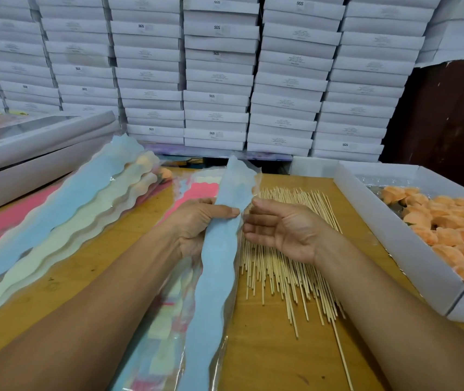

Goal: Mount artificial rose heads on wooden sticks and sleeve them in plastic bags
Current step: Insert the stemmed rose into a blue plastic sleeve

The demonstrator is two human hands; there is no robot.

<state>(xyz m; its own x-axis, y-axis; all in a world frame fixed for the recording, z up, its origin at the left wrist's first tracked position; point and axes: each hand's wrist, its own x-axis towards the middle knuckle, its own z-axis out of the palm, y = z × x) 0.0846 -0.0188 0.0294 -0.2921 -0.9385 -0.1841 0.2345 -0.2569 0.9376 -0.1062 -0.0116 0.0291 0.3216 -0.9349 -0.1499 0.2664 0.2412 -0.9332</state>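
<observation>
A long blue plastic sleeve bag [219, 266] runs from the near edge up the middle of the table. My left hand [197, 221] grips it from the left, thumb laid across its front. My right hand [281, 230] hovers palm-up just right of the bag, fingers loosely curled near its clear edge; whether they pinch it I cannot tell. Beneath that hand lies a spread of thin wooden sticks [287, 277]. Orange rose heads [456, 238] fill a white box [389, 238] on the right.
More blue, yellow and pink sleeve bags [64, 221] fan out across the left of the wooden table [264, 356], some holding finished orange roses. A flat white lidded box [36, 153] sits far left. Stacked white cartons [216, 80] wall off the back.
</observation>
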